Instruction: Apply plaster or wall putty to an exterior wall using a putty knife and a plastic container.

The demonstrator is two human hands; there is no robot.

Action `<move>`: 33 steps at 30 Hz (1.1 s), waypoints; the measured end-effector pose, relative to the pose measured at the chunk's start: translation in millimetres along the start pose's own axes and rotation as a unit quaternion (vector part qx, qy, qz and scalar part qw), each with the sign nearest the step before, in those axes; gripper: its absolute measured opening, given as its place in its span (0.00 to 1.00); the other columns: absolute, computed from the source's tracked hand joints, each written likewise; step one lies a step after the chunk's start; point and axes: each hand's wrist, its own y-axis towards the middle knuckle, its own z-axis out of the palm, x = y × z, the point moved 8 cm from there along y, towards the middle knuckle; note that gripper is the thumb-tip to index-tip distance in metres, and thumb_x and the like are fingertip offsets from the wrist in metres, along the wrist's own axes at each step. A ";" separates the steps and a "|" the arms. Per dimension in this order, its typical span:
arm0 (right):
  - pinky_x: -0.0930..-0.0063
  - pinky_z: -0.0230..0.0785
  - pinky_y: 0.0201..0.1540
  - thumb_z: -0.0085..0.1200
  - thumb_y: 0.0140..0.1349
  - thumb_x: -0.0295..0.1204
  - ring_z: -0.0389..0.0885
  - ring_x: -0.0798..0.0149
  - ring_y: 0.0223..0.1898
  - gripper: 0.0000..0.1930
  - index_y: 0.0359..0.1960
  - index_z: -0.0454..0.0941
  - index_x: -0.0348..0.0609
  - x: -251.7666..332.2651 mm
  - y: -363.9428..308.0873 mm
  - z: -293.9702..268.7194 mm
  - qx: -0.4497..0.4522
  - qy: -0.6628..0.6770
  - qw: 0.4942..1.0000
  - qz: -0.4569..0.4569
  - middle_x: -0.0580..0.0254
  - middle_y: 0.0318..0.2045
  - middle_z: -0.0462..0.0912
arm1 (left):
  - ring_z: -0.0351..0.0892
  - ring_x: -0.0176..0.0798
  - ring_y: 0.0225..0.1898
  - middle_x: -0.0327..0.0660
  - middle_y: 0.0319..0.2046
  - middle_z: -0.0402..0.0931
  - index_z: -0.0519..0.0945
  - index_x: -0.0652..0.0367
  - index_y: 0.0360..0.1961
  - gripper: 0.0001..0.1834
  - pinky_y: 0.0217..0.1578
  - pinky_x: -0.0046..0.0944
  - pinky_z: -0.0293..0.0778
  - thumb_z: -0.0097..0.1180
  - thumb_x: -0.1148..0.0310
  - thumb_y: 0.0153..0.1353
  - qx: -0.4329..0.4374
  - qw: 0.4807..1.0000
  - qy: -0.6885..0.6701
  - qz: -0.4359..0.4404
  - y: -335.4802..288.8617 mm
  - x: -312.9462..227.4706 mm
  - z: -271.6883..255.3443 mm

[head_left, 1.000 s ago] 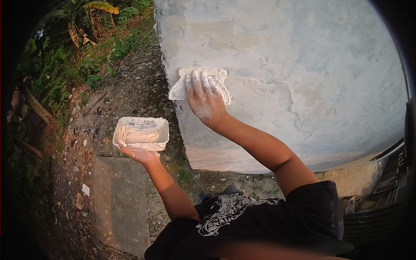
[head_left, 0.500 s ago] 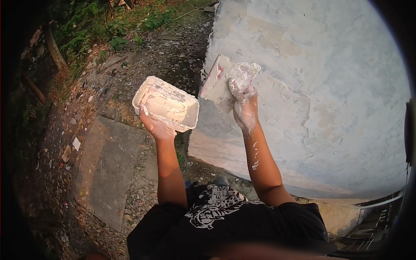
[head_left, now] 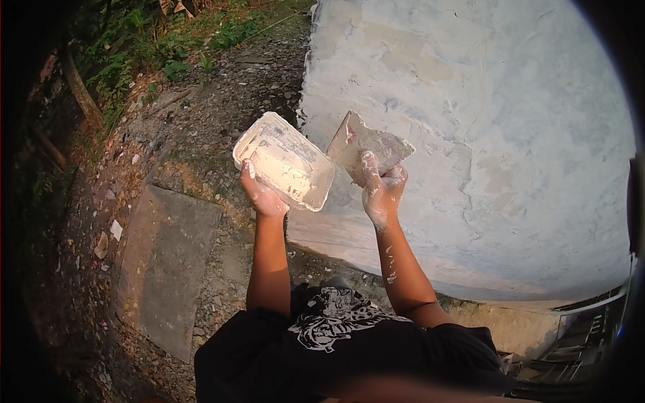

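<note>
A shallow rectangular tub [head_left: 324, 180], pale and smeared with white plaster inside, rests in my left hand [head_left: 263, 195]. The thumb of that hand lies over the tub's near rim, and its other fingers are hidden beneath. Just to the right, my right hand [head_left: 385, 198] grips a plaster-caked spreader [head_left: 392, 149] with a flat, ragged-edged blade. White paste coats the thumb and fingers and speckles the right forearm. Tub and spreader are close side by side in front of the plastered wall [head_left: 510, 168]; whether the blade touches the wall I cannot tell.
The wall, patchy white and grey with a ridge of filler, fills the right side. To the left lie rubble-strewn ground [head_left: 222, 101] and a concrete slab [head_left: 171, 262]. Green plants [head_left: 178, 47] and a leaning trunk [head_left: 82, 91] stand at the far left.
My left hand has brought the tub to the right, toward the spreader. My right hand has moved slightly down and the spreader has turned, its blade showing less thick paste.
</note>
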 end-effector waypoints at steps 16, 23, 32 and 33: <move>0.71 0.75 0.36 0.60 0.59 0.25 0.83 0.61 0.33 0.12 0.45 0.83 0.38 32.9 -27.8 -27.8 0.194 -0.170 0.951 -0.168 0.55 0.36 0.86 | 0.67 0.61 0.63 0.52 0.66 0.63 0.65 0.56 0.67 0.44 0.60 0.64 0.66 0.40 0.32 0.62 0.040 0.988 -0.146 -0.042 32.3 -10.4 -7.4; 0.61 0.77 0.46 0.55 0.49 0.18 0.85 0.46 0.43 0.22 0.48 0.83 0.46 74.7 -54.5 -21.0 0.214 -0.162 0.911 -0.313 0.50 0.46 0.85 | 0.69 0.67 0.60 0.62 0.66 0.60 0.62 0.60 0.69 0.49 0.57 0.65 0.69 0.42 0.30 0.60 0.102 0.982 -0.144 -0.072 25.6 -4.6 8.5; 0.60 0.76 0.48 0.53 0.41 0.14 0.85 0.47 0.44 0.30 0.50 0.83 0.50 72.2 -68.3 -23.3 0.242 -0.218 0.892 -0.313 0.54 0.50 0.84 | 0.65 0.68 0.62 0.63 0.64 0.62 0.58 0.62 0.70 0.53 0.58 0.62 0.70 0.46 0.29 0.57 0.288 0.921 -0.214 -0.149 -8.6 -2.0 73.8; 0.60 0.76 0.47 0.52 0.41 0.14 0.85 0.47 0.44 0.30 0.50 0.83 0.50 72.3 -68.7 -22.1 0.243 -0.231 0.888 -0.316 0.54 0.50 0.84 | 0.65 0.68 0.62 0.63 0.64 0.62 0.58 0.62 0.70 0.53 0.58 0.62 0.70 0.46 0.29 0.57 0.289 0.920 -0.215 -0.152 -6.9 1.3 72.6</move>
